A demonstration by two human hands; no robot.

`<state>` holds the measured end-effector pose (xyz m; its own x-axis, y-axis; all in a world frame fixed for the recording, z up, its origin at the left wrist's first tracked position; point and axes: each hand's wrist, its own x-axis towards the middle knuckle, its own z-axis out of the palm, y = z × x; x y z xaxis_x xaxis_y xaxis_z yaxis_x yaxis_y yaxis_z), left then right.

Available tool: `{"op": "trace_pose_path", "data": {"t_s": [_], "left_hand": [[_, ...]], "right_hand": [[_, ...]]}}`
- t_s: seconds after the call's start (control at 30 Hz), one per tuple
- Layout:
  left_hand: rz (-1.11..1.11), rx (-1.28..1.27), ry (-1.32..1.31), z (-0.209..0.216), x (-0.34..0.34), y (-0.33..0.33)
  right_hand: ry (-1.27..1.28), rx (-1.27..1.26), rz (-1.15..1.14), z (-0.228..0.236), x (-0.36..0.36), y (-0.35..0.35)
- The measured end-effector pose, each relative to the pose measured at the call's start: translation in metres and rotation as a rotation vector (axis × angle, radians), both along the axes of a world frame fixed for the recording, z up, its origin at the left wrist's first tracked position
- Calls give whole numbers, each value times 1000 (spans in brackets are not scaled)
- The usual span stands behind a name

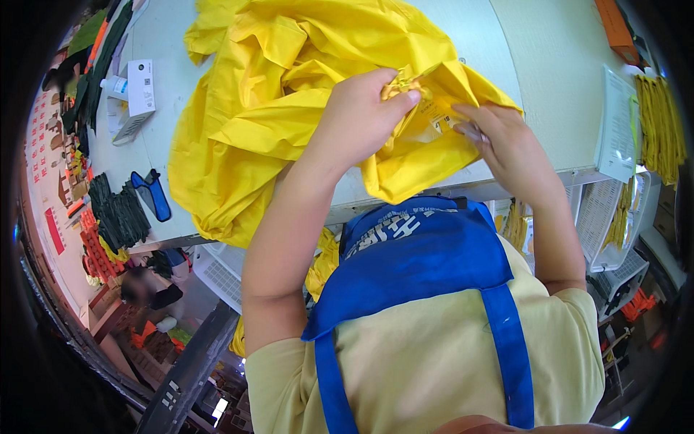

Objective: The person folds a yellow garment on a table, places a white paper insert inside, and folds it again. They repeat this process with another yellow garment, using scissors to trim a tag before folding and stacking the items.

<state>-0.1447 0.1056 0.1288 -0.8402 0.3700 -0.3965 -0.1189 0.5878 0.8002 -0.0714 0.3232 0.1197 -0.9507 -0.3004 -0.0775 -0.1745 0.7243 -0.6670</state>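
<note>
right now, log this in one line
left hand: pinching gathered yellow fabric; right hand: at fabric, beside printed marking; under: pale worktable

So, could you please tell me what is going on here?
A person in a blue apron is handling a large piece of yellow fabric at a pale table. The left hand pinches a gathered part of it, while the right hand is at the fabric beside a small printed patch. The fabric lies crumpled, partly over the table's near edge. A white box stands to the left.
</note>
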Motion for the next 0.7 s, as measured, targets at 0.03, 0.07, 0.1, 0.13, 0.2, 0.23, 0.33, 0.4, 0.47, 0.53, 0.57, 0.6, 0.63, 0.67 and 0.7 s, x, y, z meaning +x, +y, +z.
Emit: {"op": "trace_pose_path", "data": {"t_s": [0.03,0.07,0.1,0.13,0.2,0.23,0.33,0.4,0.47,0.53,0.57,0.6,0.63,0.67,0.7], "left_hand": [[-25,-33,12,-7,0,6],[-55,-65,25,-18,-2,11],[-85,-97,39,-29,-4,16],[-72,-73,-7,-42,-5,21],[4,-26,-92,-81,-6,22],[41,-2,-138,-93,-6,23],[76,-19,-126,-114,-3,25],[63,-49,-112,-123,-4,26],[53,-61,-99,-132,-6,27],[54,-51,-93,-139,-7,28],[52,-50,-113,-139,-7,28],[52,-50,-134,-137,-8,29],[52,-50,-154,-136,-8,30],[47,-55,-138,-137,-8,29],[41,-61,-123,-138,-8,29]], "right_hand": [[-82,-14,-2,-10,-4,1],[-162,-28,-9,-25,-7,2],[-243,-41,-17,-40,-9,3],[-229,1,-2,-57,-8,3],[-202,82,29,-86,-3,2],[-223,85,40,-95,-2,4],[-246,77,61,-109,5,8],[-212,51,59,-113,11,9],[-217,51,64,-115,14,10],[-222,66,59,-118,16,9],[-225,80,51,-120,16,8],[-227,95,43,-121,15,7],[-229,102,55,-122,14,7],[-231,108,66,-122,13,6],[-233,115,78,-123,12,6]]}}
